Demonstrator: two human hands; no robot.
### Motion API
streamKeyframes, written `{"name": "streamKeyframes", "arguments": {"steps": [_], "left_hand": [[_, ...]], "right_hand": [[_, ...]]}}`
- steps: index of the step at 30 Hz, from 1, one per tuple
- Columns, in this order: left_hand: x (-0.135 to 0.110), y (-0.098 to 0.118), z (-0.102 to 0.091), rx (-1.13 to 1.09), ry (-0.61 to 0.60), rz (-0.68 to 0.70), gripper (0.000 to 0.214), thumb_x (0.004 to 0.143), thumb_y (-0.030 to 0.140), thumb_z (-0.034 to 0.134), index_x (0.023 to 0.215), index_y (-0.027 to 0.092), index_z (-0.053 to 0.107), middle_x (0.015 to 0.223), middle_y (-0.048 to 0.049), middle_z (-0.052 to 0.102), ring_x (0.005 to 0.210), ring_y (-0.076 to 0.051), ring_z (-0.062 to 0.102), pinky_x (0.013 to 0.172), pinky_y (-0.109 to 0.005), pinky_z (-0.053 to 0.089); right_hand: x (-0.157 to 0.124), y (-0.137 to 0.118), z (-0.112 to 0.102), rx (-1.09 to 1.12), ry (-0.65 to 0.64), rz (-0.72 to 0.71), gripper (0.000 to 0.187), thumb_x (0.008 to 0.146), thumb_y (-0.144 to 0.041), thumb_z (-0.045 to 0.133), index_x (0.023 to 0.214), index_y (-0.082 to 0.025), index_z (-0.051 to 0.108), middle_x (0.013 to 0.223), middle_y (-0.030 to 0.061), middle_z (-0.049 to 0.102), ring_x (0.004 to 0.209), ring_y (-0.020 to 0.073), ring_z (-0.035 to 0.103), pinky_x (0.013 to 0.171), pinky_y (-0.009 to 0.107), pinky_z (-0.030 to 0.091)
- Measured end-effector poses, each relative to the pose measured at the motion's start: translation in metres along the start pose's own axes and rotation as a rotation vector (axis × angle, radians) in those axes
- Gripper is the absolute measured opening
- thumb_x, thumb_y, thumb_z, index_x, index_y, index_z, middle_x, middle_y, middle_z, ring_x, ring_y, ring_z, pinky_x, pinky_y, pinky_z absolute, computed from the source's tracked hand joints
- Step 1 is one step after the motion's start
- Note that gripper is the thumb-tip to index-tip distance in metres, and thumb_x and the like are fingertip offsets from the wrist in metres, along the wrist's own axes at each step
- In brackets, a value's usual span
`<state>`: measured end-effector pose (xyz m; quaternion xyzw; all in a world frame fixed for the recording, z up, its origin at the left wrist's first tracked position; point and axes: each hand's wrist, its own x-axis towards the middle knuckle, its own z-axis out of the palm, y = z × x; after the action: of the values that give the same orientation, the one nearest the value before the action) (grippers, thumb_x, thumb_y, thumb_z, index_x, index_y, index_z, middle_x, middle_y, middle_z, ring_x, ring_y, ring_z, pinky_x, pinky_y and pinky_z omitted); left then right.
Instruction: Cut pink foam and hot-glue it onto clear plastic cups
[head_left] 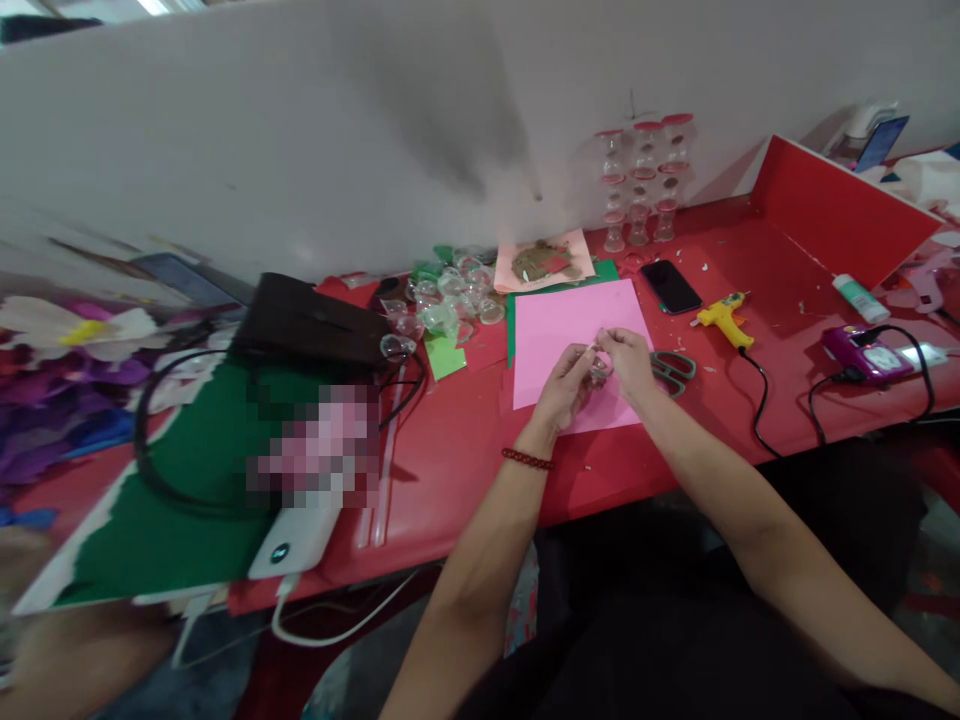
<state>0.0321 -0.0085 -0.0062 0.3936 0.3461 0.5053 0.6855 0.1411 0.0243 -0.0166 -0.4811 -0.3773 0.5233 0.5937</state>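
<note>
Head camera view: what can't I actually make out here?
Hidden or unclear in the head view:
Small clear piece in the left hand: fingers cover much of it; too small to tell its full shape.
Grey-handled scissors: blades hidden behind the right forearm.
Pink pixelated patch: mosaic blurring hides what it is.
Purple petal-like pieces: blurred, cut off by the left edge.

A sheet of paper [559,325] lies on a table [457,450] under a worker's left hand [568,385] and right hand [626,360], scissors [677,373] just to its right, a glue gun [724,322] and power strip [874,358] farther right. Behind it sits a sand heap [530,263], with plastic cups [452,292] and a handbag [315,325] leftward; a smartphone [670,287] lies to the right, before cup towers [640,190].
</note>
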Motion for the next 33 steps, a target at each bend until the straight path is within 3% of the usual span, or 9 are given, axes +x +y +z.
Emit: {"name": "streamKeyframes", "arguments": {"steps": [5, 8, 12, 17, 22, 25, 29, 33], "left_hand": [[-0.001, -0.002, 0.001, 0.058, -0.024, 0.033, 0.031, 0.078, 0.038, 0.080, 0.093, 0.019, 0.060, 0.085, 0.0015, 0.063, 0.069, -0.008, 0.059, 0.066, -0.022, 0.047], [-0.001, -0.002, -0.001, 0.070, -0.044, 0.061, 0.034, 0.075, 0.036, 0.083, 0.095, 0.020, 0.060, 0.095, 0.0009, 0.064, 0.074, -0.008, 0.061, 0.072, -0.024, 0.049], [-0.002, 0.003, -0.004, -0.012, -0.078, 0.074, 0.037, 0.074, 0.035, 0.084, 0.101, 0.022, 0.063, 0.099, -0.0008, 0.065, 0.076, -0.009, 0.063, 0.077, -0.025, 0.050], [-0.002, 0.012, -0.012, -0.074, -0.035, 0.076, 0.040, 0.072, 0.029, 0.084, 0.106, 0.024, 0.066, 0.105, -0.0032, 0.065, 0.084, -0.012, 0.064, 0.084, -0.027, 0.051], [0.002, 0.011, -0.023, -0.070, -0.044, 0.075, 0.048, 0.067, 0.025, 0.087, 0.111, 0.023, 0.068, 0.116, -0.0055, 0.065, 0.090, -0.014, 0.068, 0.090, -0.031, 0.051], [0.006, 0.007, -0.027, -0.077, -0.038, 0.060, 0.047, 0.065, 0.024, 0.088, 0.108, 0.023, 0.070, 0.114, -0.0056, 0.068, 0.089, -0.015, 0.069, 0.091, -0.033, 0.052], [0.008, 0.003, -0.030, -0.052, -0.045, 0.021, 0.041, 0.066, 0.023, 0.088, 0.104, 0.022, 0.072, 0.108, -0.0056, 0.070, 0.085, -0.015, 0.069, 0.088, -0.033, 0.053], [0.008, -0.001, -0.030, -0.038, -0.044, 0.012, 0.039, 0.069, 0.022, 0.085, 0.106, 0.020, 0.073, 0.108, -0.0070, 0.070, 0.086, -0.015, 0.069, 0.085, -0.032, 0.054]], "right_hand": [[0.001, -0.003, 0.001, 0.031, 0.068, 0.011, 0.051, 0.077, -0.070, 0.065, 0.064, -0.023, 0.051, 0.052, -0.0034, 0.047, 0.045, 0.0111, 0.042, 0.039, 0.026, 0.036], [0.003, -0.002, -0.002, -0.002, 0.082, -0.061, 0.053, 0.077, -0.073, 0.062, 0.065, -0.023, 0.050, 0.054, -0.0036, 0.046, 0.050, 0.0120, 0.044, 0.044, 0.026, 0.038], [0.006, 0.000, -0.004, -0.045, 0.119, -0.249, 0.044, 0.079, -0.064, 0.063, 0.072, -0.021, 0.058, 0.063, -0.0014, 0.054, 0.061, 0.0132, 0.052, 0.057, 0.027, 0.043], [0.011, 0.000, -0.007, -0.041, 0.195, -0.243, 0.028, 0.080, -0.047, 0.065, 0.078, -0.019, 0.065, 0.066, -0.0006, 0.061, 0.063, 0.0124, 0.055, 0.063, 0.027, 0.047], [0.009, -0.003, -0.006, -0.049, 0.031, -0.290, 0.019, 0.077, -0.034, 0.069, 0.088, -0.019, 0.073, 0.089, 0.0032, 0.074, 0.083, 0.0158, 0.066, 0.082, 0.032, 0.053], [0.005, -0.006, -0.005, -0.174, -0.069, -0.317, 0.015, 0.076, -0.032, 0.071, 0.084, -0.020, 0.074, 0.090, 0.0038, 0.074, 0.085, 0.0177, 0.067, 0.081, 0.032, 0.052], [0.003, -0.009, -0.006, -0.326, -0.071, -0.343, 0.008, 0.076, -0.028, 0.068, 0.072, -0.021, 0.068, 0.077, 0.0014, 0.070, 0.074, 0.0171, 0.064, 0.074, 0.031, 0.049], [0.003, -0.010, -0.007, -0.478, -0.015, -0.384, 0.014, 0.080, -0.025, 0.061, 0.066, -0.022, 0.061, 0.071, 0.0005, 0.065, 0.070, 0.0167, 0.058, 0.070, 0.031, 0.045]]}}
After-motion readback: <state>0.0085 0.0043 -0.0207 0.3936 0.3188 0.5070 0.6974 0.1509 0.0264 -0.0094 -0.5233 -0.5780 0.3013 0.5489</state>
